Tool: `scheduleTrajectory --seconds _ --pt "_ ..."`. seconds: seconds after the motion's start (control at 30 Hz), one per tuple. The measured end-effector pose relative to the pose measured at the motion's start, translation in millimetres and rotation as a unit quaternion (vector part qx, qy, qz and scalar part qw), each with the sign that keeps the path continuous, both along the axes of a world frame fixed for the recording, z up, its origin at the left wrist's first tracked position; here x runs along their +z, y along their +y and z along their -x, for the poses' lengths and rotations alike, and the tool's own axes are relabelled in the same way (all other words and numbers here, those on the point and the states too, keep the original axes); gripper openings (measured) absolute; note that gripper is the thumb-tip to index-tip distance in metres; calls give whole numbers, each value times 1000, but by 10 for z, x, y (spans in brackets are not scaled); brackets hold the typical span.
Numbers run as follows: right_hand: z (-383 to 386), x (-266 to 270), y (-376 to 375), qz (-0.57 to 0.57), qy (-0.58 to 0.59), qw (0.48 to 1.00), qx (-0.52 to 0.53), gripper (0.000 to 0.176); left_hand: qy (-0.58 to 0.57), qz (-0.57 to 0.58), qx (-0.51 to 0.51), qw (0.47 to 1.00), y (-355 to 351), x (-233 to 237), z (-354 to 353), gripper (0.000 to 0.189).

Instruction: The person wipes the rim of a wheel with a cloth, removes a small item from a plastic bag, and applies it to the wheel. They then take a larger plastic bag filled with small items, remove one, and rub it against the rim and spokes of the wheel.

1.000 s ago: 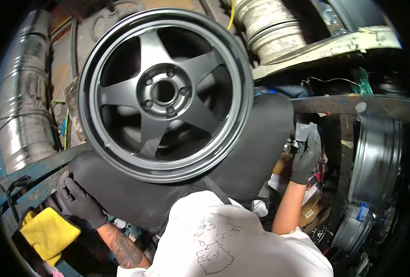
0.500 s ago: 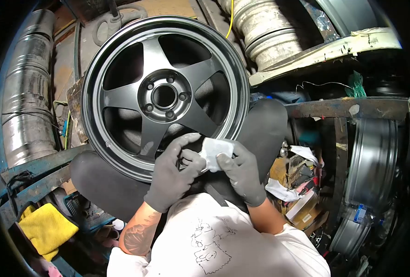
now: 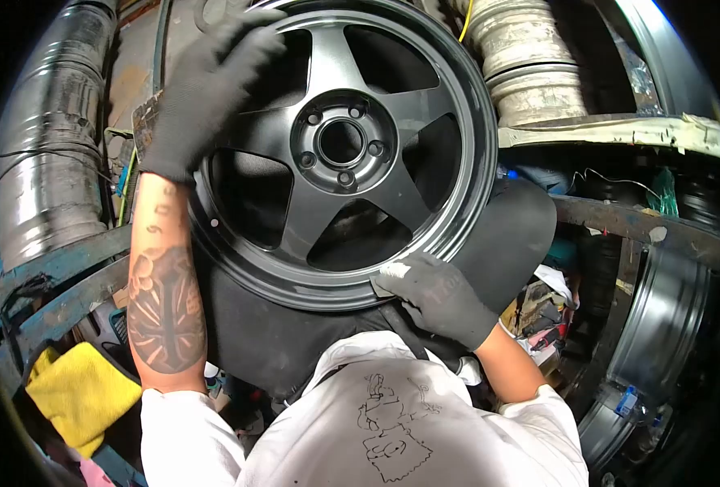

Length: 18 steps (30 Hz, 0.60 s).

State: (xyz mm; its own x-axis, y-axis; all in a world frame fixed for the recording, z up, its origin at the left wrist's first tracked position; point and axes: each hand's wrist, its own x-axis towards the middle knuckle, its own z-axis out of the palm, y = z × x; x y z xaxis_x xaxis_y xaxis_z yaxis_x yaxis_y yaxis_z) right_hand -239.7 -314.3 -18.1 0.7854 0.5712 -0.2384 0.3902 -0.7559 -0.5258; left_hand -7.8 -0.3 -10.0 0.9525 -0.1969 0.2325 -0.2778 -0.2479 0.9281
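A dark grey five-spoke car wheel [image 3: 324, 211] lies face up over the person's legs. My left hand [image 3: 206, 97], in a dark grey glove and blurred by motion, reaches over its far left rim with the fingers stretched out and apart. At the near rim, my right hand [image 3: 441, 296], gloved alike, is closed on the wheel's edge. White residue [image 3: 396, 269] shows on its fingers. The white pad from before is out of sight.
Bare metal rims stand in a stack [image 3: 51, 146] at left, with more rims [image 3: 530, 65] at upper right. A yellow cloth [image 3: 84, 398] hangs at lower left. A metal rack beam [image 3: 636, 215] crosses on the right, above a silver wheel [image 3: 660, 308].
My hands have parted. The left has moved up and away to the wheel's far left rim; the right has gone to the near rim. The white pad has left view, and the camera view has shifted.
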Motion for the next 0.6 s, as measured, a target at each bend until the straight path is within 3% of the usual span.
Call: scheduleTrajectory --seconds 0.07,0.17,0.3,0.33,0.43,0.57,0.6 --pt "-36 -35 15 15 40 999 18 26 0 -79 52 995 324 -201 -162 35" --pt "-147 61 140 54 123 991 -13 21 5 -130 74 989 436 -11 -72 35" --pt "-115 -20 439 36 160 987 7 43 -27 -175 88 980 202 231 106 28" --pt "-76 -58 515 -19 152 988 -7 44 -31 -149 79 985 221 157 40 28" --pt "-119 -68 341 21 229 973 15 46 -26 -140 42 989 324 88 -53 28" --pt "-203 46 401 111 234 966 26 49 73 -131 73 986 146 433 206 29" --pt "-134 29 541 46 195 980 9 50 102 -124 77 984 131 503 227 29"
